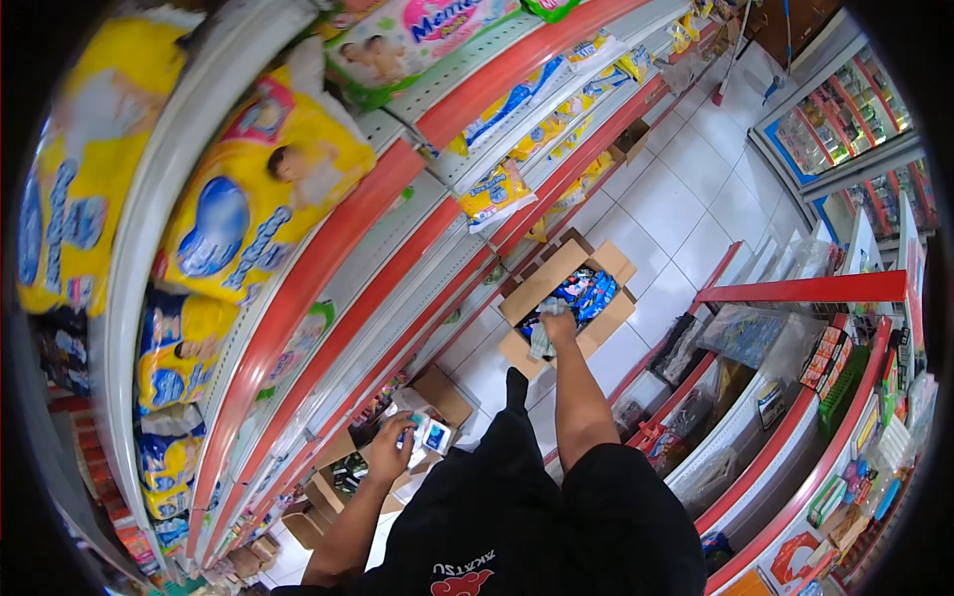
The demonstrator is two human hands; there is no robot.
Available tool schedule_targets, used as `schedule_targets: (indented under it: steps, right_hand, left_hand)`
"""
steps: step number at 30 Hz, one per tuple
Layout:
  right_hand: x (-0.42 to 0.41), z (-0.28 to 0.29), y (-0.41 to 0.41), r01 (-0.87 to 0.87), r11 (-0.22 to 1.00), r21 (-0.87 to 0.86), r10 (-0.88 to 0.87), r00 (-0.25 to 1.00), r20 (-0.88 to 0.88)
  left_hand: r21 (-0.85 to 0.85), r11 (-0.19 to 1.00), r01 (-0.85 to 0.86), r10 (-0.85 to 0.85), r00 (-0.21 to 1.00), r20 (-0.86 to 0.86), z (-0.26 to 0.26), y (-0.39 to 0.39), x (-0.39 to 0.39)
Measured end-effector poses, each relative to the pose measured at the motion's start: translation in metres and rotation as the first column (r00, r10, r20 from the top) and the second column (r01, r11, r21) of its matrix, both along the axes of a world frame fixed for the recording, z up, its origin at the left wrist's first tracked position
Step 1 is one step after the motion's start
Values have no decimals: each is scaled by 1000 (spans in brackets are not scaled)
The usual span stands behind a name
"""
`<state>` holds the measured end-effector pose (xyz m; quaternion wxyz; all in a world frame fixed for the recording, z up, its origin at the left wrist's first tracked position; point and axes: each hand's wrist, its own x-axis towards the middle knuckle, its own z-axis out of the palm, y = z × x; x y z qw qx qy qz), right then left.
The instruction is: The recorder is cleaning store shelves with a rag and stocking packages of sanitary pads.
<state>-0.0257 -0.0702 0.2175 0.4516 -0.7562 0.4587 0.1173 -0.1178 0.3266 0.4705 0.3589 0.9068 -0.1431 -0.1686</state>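
Note:
My right hand (560, 328) reaches down into an open cardboard box (607, 334) on the floor and grips a light grey-green cloth or packet (539, 344). Blue and dark plastic packets (594, 292) lie in the box beyond it. My left hand (391, 447) is out to the left beside the lower shelves, with its fingers bent around the edge of a white and teal packet (430, 433). Its grip is partly hidden.
Tall shelves with red edges (328, 328) and yellow diaper packs (261, 194) rise at the left. More cardboard boxes (328, 488) stand by their foot. Shelves (782, 439) with small goods line the right. White floor tiles (663, 190) show beyond the box.

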Motion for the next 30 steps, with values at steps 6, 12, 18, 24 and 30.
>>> schedule_targets:
  steps: [6,12,18,24,30]
  right_hand:
    - [32,-39,-27,2,1000,19,-3,999,41]
    - [42,-52,-33,161,986,45,-158,986,-56]
    - [30,-8,-31,160,963,-217,-215,941,-260]
    - [27,-19,-48,-167,981,-96,129,939,-320]
    - [25,-9,-56,-365,931,-19,334,868,-367]
  left_hand:
    - [43,999,-27,32,992,-118,-25,14,-13]
    - [92,995,-27,47,974,-224,-34,26,-26]
    - [128,991,-49,81,962,-260,-33,26,-18]
    - [129,992,-9,44,961,-273,-42,24,-11]
    - [116,993,28,2,967,-253,-45,35,-14]
